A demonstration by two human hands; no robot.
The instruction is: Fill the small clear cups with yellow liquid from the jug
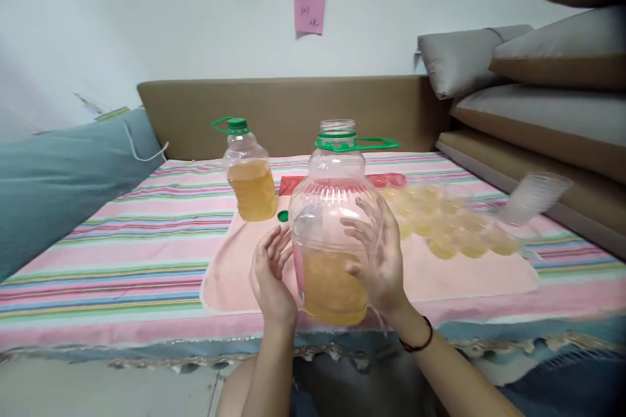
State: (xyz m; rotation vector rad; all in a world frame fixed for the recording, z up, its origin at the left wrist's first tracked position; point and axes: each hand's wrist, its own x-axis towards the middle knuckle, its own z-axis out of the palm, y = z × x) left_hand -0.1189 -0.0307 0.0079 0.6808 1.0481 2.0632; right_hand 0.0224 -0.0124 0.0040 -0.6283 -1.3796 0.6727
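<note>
Head view's showing the left hand (274,270) and right hand (380,257) both splaying loosely, fingers curving either side of the uncapped bottle (330,283) by the pink mat's (229,280) front edge, probably guarding against tipping, though I can't tell if they're touching.

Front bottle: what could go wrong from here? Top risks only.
1. Spill: the front bottle has an open neck and is part full of yellowish liquid, so tipping it could pour some out.
2. Slip: the left hand and right hand are open at its sides, neither on the green handle; the hold may be weak.
3. Knock: the clear cups of yellowish liquid sit close together; one bump might upset several.
</note>
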